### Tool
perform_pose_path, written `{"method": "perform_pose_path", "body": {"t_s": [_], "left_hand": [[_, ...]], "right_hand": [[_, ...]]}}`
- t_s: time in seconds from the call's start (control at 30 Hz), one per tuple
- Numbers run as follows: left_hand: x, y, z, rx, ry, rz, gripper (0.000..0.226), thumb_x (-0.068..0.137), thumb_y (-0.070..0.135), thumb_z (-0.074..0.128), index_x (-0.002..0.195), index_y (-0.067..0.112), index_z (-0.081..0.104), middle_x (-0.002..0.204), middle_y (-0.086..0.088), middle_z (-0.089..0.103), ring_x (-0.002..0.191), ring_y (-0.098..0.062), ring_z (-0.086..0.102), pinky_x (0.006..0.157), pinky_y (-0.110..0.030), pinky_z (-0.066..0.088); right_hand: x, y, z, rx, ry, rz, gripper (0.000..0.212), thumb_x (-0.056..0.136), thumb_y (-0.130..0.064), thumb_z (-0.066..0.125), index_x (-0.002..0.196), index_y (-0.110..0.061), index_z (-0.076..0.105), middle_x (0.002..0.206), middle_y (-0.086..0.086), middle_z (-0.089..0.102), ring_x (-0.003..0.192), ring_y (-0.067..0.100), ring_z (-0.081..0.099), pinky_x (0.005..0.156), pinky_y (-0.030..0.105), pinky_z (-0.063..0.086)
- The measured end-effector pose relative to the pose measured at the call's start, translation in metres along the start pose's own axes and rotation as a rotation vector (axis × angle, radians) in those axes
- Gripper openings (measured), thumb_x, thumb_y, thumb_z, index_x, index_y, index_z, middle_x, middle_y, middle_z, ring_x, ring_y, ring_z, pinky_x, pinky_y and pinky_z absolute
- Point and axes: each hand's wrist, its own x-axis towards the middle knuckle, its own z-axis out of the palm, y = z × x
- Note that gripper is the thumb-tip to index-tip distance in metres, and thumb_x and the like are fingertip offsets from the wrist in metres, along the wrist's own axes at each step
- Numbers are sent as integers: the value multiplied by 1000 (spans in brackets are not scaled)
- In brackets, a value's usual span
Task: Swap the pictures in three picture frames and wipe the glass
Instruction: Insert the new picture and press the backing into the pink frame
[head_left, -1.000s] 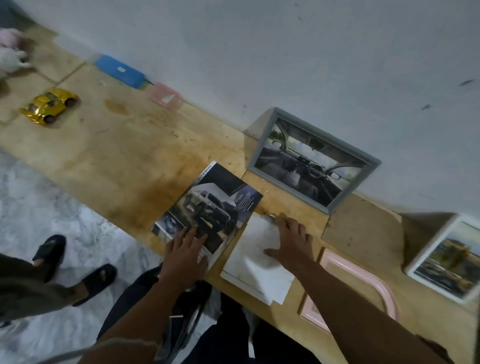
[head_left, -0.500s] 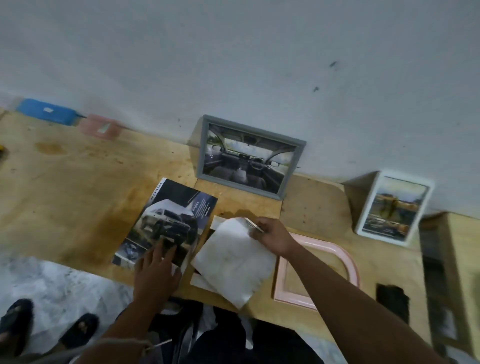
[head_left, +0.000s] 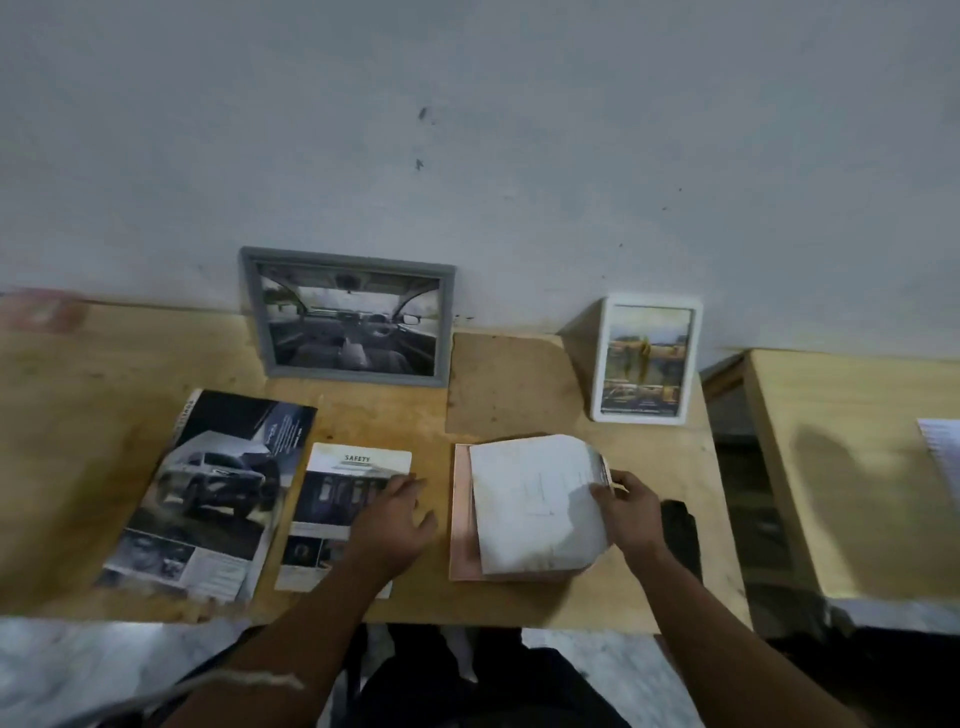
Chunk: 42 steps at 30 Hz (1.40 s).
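Picture frames number three on the wooden table (head_left: 395, 415): a grey rectangular frame (head_left: 349, 317) holding a car-interior picture leans on the wall, a white upright frame (head_left: 645, 359) with a landscape picture leans further right, and a pink frame (head_left: 461, 512) lies flat near the front edge, mostly covered. Two loose printed sheets lie to the left: a large car brochure page (head_left: 208, 493) and a smaller page headed SAFETY (head_left: 343, 499). One brown backing board (head_left: 506, 382) lies flat between the two leaning frames.

Left hand (head_left: 392, 525) rests palm down on the SAFETY page, fingers spread and relaxed. Right hand (head_left: 628, 514) pinches the right edge of a white, worn sheet (head_left: 535, 506) that lies over the pink frame, thumb on top.

A dark object (head_left: 680, 530) sits just right of the right hand, partly hidden and too blurred to identify. The pink frame's right side is concealed by the sheet. A second table at the far right is cut off.
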Motion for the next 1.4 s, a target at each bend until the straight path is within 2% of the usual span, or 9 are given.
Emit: {"method": "perform_pose_path", "body": {"t_s": [0.1,0.23,0.47,0.67,0.83,0.97,1.13,1.3,1.4], "left_hand": [[2,18,19,-50,-97,-34,74,89,55,50,154,20,45,160,1,40,127,-18,61,102,-41,54],[4,24,33,-60,-162,-57,76,86,58,48,155,25,41,147,-2,53,118,-21,63,97,-42,56],[9,27,44,62,-127,-32,67,100,40,59,159,18,36,160,-6,39,132,-22,55,103,-35,50],[15,22,51,145,-135,13,67,95,46,63,156,28,40,152,-4,40,136,-23,50,103,-39,54],[20,21,54,187,-154,9,64,98,49,58,155,29,39,147,-2,39,133,-23,51,101,-39,55],[22,23,56,229,-159,6,63,100,49,55,157,31,36,147,-1,38,131,-21,53,98,-36,56],[21,20,56,238,-171,17,65,100,51,54,158,32,34,150,0,34,129,-20,55,97,-35,57],[23,20,56,225,-169,19,64,100,51,54,158,34,33,152,0,32,131,-20,53,101,-37,56],[24,18,56,222,-159,24,64,99,51,55,157,33,34,151,0,33,131,-20,53,101,-38,56]], "right_hand": [[3,16,7,-101,-12,17,20,93,-17,72,111,-9,68,100,8,73,97,29,67,80,38,53],[-2,22,19,-267,-22,4,17,93,-28,70,109,-21,65,93,-2,70,96,27,67,78,33,50],[-2,25,17,-705,-22,-154,49,94,-54,61,134,-27,58,116,-1,58,97,22,66,78,35,55],[21,-9,17,-559,31,-187,39,99,-54,56,125,-27,63,113,-3,66,97,19,66,78,33,55],[72,-56,29,-333,48,64,37,98,-40,57,107,-7,72,93,8,68,89,27,66,74,31,47],[100,-67,41,-148,59,250,40,90,-36,69,107,0,70,94,11,67,99,33,67,76,31,43],[112,-58,55,-7,63,389,43,81,-34,76,106,-1,62,97,8,69,91,29,68,85,37,58],[110,-61,64,-8,79,391,63,71,-52,82,104,-2,61,100,8,70,92,31,69,91,42,59],[108,-65,67,-12,92,413,50,83,-32,76,117,2,62,104,13,68,96,34,68,86,37,57]]}}
